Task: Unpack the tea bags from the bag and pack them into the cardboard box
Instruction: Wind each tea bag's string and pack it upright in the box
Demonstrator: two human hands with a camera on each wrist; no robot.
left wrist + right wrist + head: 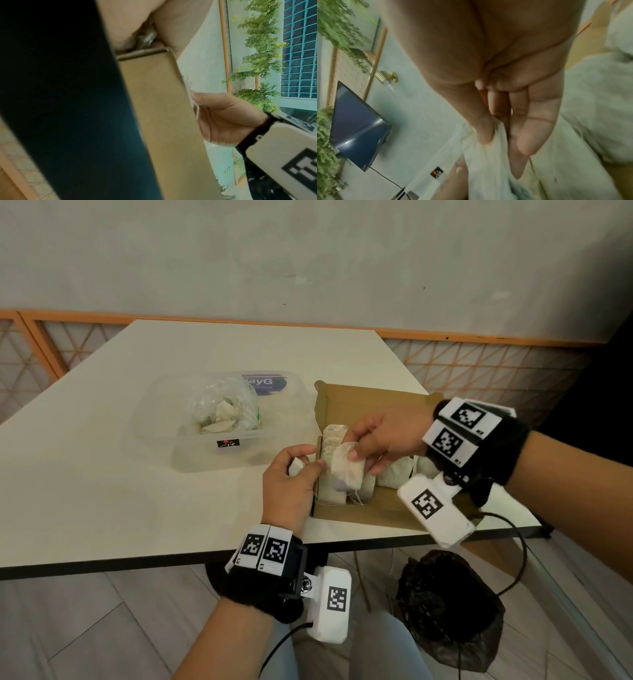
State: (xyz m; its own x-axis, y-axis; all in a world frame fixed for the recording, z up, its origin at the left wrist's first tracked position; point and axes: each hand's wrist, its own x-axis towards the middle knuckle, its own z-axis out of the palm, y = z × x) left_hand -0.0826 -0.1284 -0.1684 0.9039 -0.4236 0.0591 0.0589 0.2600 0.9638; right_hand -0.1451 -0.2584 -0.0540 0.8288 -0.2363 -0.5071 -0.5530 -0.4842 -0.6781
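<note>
An open cardboard box lies on the table with several pale tea bags standing in it. Over the box's left end my right hand pinches one tea bag between thumb and fingers; the right wrist view shows this pinched tea bag up close. Against the box's left wall my left hand curls round another tea bag. The clear plastic bag with more tea bags sits in a plastic tub to the left. From the left wrist view I see the box wall and my right hand.
The clear tub holding the bag has a blue-labelled lid behind it. A black bag sits on the floor under the table's near edge, with cables hanging there. A wall and an orange lattice fence run behind the table.
</note>
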